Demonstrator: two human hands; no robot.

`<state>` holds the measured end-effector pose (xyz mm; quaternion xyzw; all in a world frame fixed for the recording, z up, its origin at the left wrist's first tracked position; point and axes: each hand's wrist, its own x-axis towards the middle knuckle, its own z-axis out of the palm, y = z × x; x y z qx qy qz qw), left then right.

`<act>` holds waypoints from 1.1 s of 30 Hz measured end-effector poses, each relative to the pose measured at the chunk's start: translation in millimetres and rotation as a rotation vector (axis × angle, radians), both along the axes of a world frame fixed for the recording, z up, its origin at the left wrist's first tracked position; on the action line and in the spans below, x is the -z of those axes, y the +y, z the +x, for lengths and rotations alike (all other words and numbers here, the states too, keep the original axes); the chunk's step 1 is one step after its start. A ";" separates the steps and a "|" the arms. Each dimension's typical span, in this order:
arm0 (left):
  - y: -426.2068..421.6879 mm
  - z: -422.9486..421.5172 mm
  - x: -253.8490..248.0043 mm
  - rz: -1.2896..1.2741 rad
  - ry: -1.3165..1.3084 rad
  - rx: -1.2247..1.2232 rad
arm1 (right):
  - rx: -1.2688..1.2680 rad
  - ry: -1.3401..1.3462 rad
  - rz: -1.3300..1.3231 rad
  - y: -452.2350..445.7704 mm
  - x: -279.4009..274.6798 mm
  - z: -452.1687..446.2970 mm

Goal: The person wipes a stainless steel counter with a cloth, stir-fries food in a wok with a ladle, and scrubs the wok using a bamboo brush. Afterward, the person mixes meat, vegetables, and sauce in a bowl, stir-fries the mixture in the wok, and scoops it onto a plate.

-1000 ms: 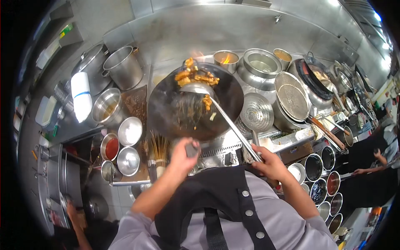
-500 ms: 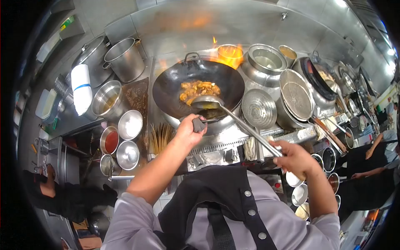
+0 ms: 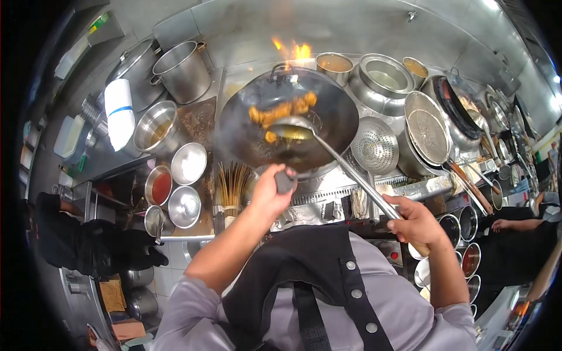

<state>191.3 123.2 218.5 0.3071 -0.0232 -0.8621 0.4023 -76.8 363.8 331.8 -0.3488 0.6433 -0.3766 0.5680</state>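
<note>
My left hand (image 3: 272, 190) is closed around the near handle of a black wok (image 3: 234, 140), with a dark grey cloth (image 3: 285, 182) at the grip. Browned, glossy food pieces (image 3: 284, 111) lie in the wok's far half, smeared by motion. My right hand (image 3: 417, 221) wraps round the lower end of a long ladle (image 3: 357, 174). The ladle's bowl hangs over the wok just on the near side of the food, holding yellowish liquid. Flames (image 3: 298, 51) rise behind the wok's far rim.
To the right are a perforated skimmer (image 3: 374, 146), a wire strainer (image 3: 426, 128) and a lidless pot (image 3: 386, 76). Bamboo brushes (image 3: 233, 184) and metal bowls (image 3: 188, 164) stand left. Other people (image 3: 515, 245) are at both sides.
The wok has tilted and shifted slightly toward me, and the food has spread toward its far side. Flames at the right rear have shrunk and now show behind the far rim.
</note>
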 end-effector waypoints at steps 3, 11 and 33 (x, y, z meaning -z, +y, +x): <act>-32.1 -28.2 12.4 -0.069 -0.049 -0.008 | -0.050 0.115 0.048 -19.8 -10.8 1.7; 51.6 26.0 55.5 -0.049 -0.121 0.192 | -0.079 0.640 -0.304 -63.0 62.9 26.8; -46.5 -24.4 33.9 -0.068 -0.024 0.034 | 0.113 0.166 -0.290 10.5 129.9 42.8</act>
